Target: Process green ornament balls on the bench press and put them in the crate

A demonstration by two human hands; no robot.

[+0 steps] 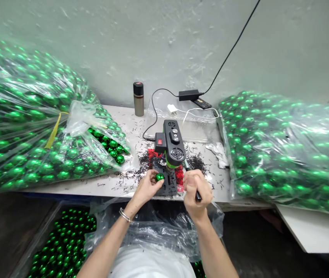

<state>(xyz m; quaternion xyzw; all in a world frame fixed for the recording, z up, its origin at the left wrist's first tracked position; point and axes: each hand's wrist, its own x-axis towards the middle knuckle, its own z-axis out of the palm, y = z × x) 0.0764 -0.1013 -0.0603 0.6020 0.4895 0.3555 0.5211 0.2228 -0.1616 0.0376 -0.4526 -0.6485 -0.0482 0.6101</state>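
At the near edge of my view, a white garment (152, 262) fills the middle, with heaped green balls (66, 239) low on the left and clear plastic sheeting (149, 231) spread beneath the forearms. Just beyond, I have the left hand (147, 187), a silvery bangle (124, 215) at its wrist. Its thumb and fingers are only slightly parted, gripping one shiny green ball (159, 177) between their tips at the left of the dark base plate (170, 189), near the table's front. To its right I see the right hand (198, 193) clenched around the lever (186, 165), fingers wrapped fully round, the black end of the grip poking out below the fist.

Above the base I have the dark machine head (175, 143), with a red switch on its left side. Red matting (179, 175) shows under it, and black scraps (196, 164) litter the white table (115, 114) on both sides. Bulging clear bags of green balls flank it: the left bag (31, 127) gapes toward the machine, the right bag (282, 154) lies opposite.

Farther back I make out a clear tray (200, 133), a white plug (172, 109), a bottle (138, 99) on the left and a black power brick (189, 95) before the pale wall (164, 46).
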